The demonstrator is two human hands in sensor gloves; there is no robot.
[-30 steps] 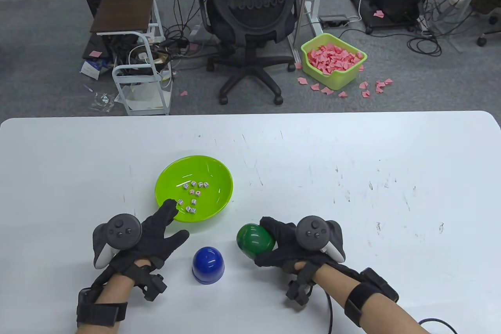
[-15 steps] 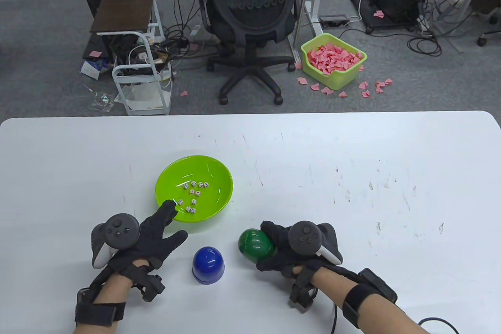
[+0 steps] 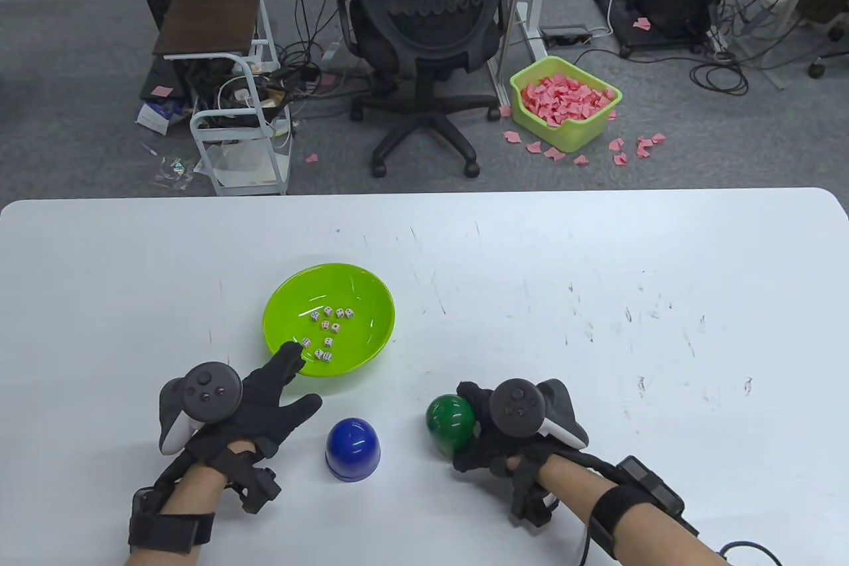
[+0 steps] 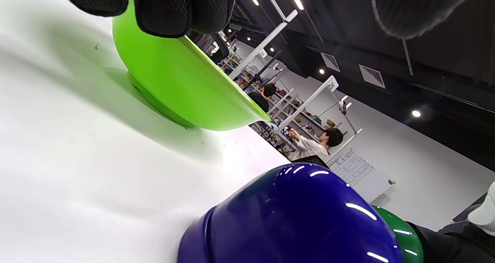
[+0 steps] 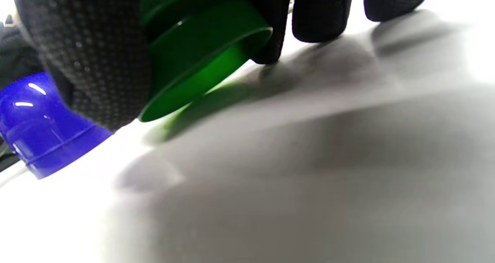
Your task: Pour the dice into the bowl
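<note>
A lime green bowl (image 3: pixel 371 300) stands on the white table (image 3: pixel 597 274) and holds several white dice (image 3: pixel 326 329). My left hand (image 3: pixel 265 387) rests beside it, fingertips (image 3: pixel 290 352) touching its near rim; the bowl's wall also shows in the left wrist view (image 4: pixel 174 81). My right hand (image 3: pixel 494 433) grips a dark green cup (image 3: pixel 451 421), mouth down and tilted, its rim just above the table in the right wrist view (image 5: pixel 201 73). A blue cup (image 3: pixel 353 450) stands upside down between my hands, also seen in the left wrist view (image 4: pixel 294 216) and the right wrist view (image 5: pixel 34 127).
The table's far edge runs in front of an office chair (image 3: pixel 424 48), a small white cart (image 3: pixel 239 121) and a green bin of pink paper (image 3: pixel 564 101) on the floor beyond. The table's right half is bare white surface with scuff marks.
My right hand has moved the green cup right and toward me, turning it more mouth down toward the table. My left hand and the bowl have stayed in place.
</note>
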